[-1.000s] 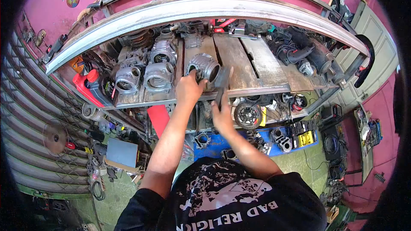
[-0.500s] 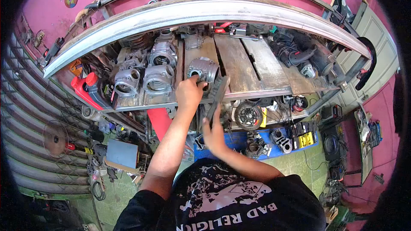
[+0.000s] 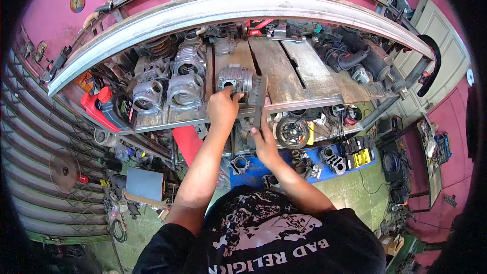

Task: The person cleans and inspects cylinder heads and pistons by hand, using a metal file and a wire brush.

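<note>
On the front edge of the wooden shelf sits a finned metal engine cylinder head (image 3: pixel 236 76). My left hand (image 3: pixel 222 107) grips its near side, fingers hooked at the opening facing me. A long dark brush (image 3: pixel 260 102) is in my right hand (image 3: pixel 266 143), its handle pointing down toward me and its bristles turned left against the cylinder head's right side. To the left stand two more grey engine castings, one nearer casting (image 3: pixel 185 93) and one at the far left (image 3: pixel 148 96).
A dark bottle with a red cap (image 3: pixel 105 94) stands at the shelf's left end. Black hoses and parts (image 3: pixel 350 58) crowd its right end. A white metal beam (image 3: pixel 243 7) arches over the back. Below, a blue mat (image 3: pixel 324 173) carries several engine parts.
My right hand and the brush have shifted right, and the brush now stands more upright. My left hand stays on the cylinder head, which looks slightly turned.
</note>
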A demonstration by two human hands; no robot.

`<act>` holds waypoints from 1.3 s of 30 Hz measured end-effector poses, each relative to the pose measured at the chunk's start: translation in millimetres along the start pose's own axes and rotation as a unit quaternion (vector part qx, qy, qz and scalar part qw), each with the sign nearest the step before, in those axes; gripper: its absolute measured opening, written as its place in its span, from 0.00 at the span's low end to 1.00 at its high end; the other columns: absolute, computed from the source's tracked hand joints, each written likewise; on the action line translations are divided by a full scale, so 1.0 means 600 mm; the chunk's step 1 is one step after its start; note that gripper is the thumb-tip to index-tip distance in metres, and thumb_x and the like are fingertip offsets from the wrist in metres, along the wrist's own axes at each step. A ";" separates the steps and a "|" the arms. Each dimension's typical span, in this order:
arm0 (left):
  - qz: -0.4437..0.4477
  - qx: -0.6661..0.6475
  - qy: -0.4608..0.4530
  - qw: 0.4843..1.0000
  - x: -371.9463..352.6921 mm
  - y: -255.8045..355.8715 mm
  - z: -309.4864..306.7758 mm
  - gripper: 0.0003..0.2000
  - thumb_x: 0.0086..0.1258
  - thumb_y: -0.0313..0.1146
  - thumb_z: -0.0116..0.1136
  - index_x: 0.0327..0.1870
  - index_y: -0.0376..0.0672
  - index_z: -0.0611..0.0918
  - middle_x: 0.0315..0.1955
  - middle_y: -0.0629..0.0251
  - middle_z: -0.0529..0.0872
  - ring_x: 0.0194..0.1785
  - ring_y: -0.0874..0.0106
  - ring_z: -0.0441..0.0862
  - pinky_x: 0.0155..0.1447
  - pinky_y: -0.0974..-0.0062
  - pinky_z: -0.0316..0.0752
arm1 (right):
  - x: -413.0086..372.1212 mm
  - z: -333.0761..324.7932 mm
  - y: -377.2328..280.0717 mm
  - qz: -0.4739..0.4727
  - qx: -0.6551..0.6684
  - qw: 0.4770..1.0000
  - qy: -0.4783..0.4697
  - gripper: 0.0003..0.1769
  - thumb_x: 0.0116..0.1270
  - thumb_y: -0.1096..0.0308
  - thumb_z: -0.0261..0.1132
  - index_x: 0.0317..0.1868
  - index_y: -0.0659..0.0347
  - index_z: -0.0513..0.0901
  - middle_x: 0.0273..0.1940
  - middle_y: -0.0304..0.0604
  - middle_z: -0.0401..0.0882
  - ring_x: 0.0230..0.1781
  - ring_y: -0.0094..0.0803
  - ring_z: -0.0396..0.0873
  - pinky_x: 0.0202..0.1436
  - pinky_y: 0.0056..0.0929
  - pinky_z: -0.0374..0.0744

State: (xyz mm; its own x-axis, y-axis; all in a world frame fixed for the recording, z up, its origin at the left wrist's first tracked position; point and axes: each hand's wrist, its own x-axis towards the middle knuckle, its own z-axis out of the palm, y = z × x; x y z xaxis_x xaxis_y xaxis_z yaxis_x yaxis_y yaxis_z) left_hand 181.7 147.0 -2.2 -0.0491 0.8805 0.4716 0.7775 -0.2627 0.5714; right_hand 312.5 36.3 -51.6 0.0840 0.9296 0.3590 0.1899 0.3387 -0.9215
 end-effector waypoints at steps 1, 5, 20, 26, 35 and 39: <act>0.001 -0.002 0.002 1.000 0.000 0.000 0.000 0.16 0.63 0.46 0.74 0.42 0.43 0.90 0.29 0.46 0.88 0.36 0.47 0.89 0.40 0.50 0.83 | -0.009 0.000 -0.010 0.003 0.000 1.000 0.002 0.41 0.81 0.68 0.55 0.85 0.62 0.42 0.82 0.54 0.54 0.79 0.34 0.57 0.79 0.29 0.57; -0.007 0.016 -0.019 1.000 0.004 -0.003 -0.002 0.17 0.62 0.47 0.74 0.43 0.44 0.90 0.29 0.46 0.89 0.36 0.47 0.89 0.41 0.51 0.84 | 0.042 -0.021 -0.014 0.080 0.063 0.995 0.022 0.38 0.80 0.68 0.54 0.85 0.60 0.50 0.67 0.45 0.73 0.60 0.29 0.73 0.68 0.26 0.69; -0.005 -0.004 -0.028 1.000 0.012 -0.003 -0.008 0.17 0.60 0.47 0.76 0.42 0.44 0.90 0.32 0.47 0.89 0.38 0.47 0.89 0.42 0.51 0.83 | 0.004 -0.037 -0.004 0.059 0.016 0.998 0.002 0.39 0.77 0.74 0.53 0.86 0.56 0.50 0.76 0.46 0.66 0.59 0.25 0.71 0.65 0.22 0.69; -0.015 0.001 -0.025 1.000 0.010 0.009 -0.012 0.16 0.60 0.46 0.76 0.40 0.43 0.90 0.31 0.47 0.89 0.38 0.47 0.89 0.42 0.51 0.83 | 0.068 0.002 0.054 0.038 -0.022 0.999 0.020 0.38 0.80 0.71 0.54 0.85 0.59 0.49 0.78 0.61 0.62 0.75 0.38 0.67 0.75 0.31 0.65; -0.010 0.040 -0.019 0.999 0.006 0.022 -0.006 0.15 0.61 0.44 0.75 0.37 0.41 0.89 0.28 0.46 0.89 0.37 0.46 0.89 0.41 0.49 0.83 | -0.039 0.023 0.032 -0.007 -0.087 0.995 0.045 0.40 0.80 0.70 0.55 0.85 0.59 0.45 0.61 0.59 0.79 0.56 0.37 0.79 0.63 0.31 0.74; -0.037 0.009 0.015 0.999 -0.013 0.046 -0.031 0.14 0.64 0.40 0.73 0.41 0.38 0.88 0.34 0.46 0.90 0.40 0.45 0.89 0.45 0.51 0.83 | 0.043 -0.019 0.047 0.101 -0.038 0.994 0.016 0.39 0.80 0.69 0.55 0.84 0.62 0.46 0.68 0.64 0.76 0.66 0.43 0.78 0.69 0.32 0.72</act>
State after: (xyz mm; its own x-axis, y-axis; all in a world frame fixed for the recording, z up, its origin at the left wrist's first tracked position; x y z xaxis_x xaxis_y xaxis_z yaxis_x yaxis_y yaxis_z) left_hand 191.6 125.4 22.4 -0.1264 0.8845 0.4490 0.7825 -0.1893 0.5931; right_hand 331.1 68.0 -66.8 0.1580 0.9720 0.1741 0.2398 0.1332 -0.9616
